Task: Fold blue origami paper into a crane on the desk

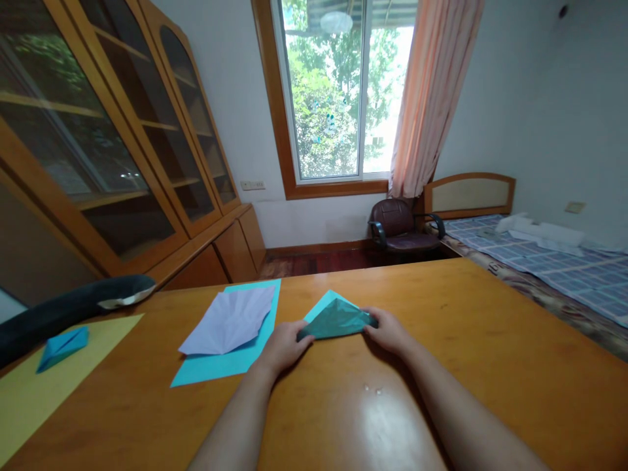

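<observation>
No brand, label or legible writing appears on any item in view.

Far to the left of the left hand (284, 345), a yellow sheet (53, 383) lies flat on the wooden surface (490, 366), cut off by the lower left picture edge. A small folded blue paper (63, 345) rests on the yellow sheet. A dark padded object (63, 311) lies beyond it at the surface's edge; what it is cannot be made out.

Just left of the left hand, a turquoise sheet (220, 366) lies flat, and a white creased sheet (230, 320) with fan-like fold lines lies on top of it.

The left hand is closed on the left corner of the folded teal paper (336, 319), fingers curled over the paper's edge. The folded teal paper lies on the surface between the two hands, touching both. It is a flattened triangular form, darker teal on the upper face, with a lighter turquoise flap showing along its far left edge. Several crease lines run across the upper face; the layers beneath are hidden.

The right hand (390, 330) pinches the right corner of the folded teal paper, fingertips pressed onto it. The thumb's position is hidden by the hand.

Well beyond the right hand stand a dark chair (400, 226) and a bed (564, 261), the latter cut off at the right picture edge.
</observation>
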`<state>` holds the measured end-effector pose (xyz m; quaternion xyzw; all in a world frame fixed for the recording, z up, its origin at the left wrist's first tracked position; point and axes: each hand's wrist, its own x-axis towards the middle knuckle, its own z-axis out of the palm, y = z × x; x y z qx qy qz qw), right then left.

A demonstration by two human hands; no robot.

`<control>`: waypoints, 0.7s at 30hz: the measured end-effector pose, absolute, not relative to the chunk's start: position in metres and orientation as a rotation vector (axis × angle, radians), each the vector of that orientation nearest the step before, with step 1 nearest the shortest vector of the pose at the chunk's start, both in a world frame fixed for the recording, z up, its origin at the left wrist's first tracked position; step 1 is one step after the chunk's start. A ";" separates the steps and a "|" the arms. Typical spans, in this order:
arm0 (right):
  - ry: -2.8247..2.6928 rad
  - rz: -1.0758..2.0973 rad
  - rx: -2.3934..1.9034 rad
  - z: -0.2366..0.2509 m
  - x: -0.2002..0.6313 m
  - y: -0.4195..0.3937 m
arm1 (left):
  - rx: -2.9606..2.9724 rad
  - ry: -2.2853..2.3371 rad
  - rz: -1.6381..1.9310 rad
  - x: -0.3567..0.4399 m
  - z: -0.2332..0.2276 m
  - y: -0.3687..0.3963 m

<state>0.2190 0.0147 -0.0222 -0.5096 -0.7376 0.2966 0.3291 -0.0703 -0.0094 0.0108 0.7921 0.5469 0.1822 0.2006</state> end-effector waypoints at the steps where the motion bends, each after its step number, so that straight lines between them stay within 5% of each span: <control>1: -1.911 0.781 -1.343 -0.024 0.219 0.016 | 2.194 1.549 0.533 -0.071 0.010 -0.009; 21: -2.032 0.464 -1.585 -0.019 0.209 0.012 | 2.225 1.770 0.486 -0.077 -0.010 0.002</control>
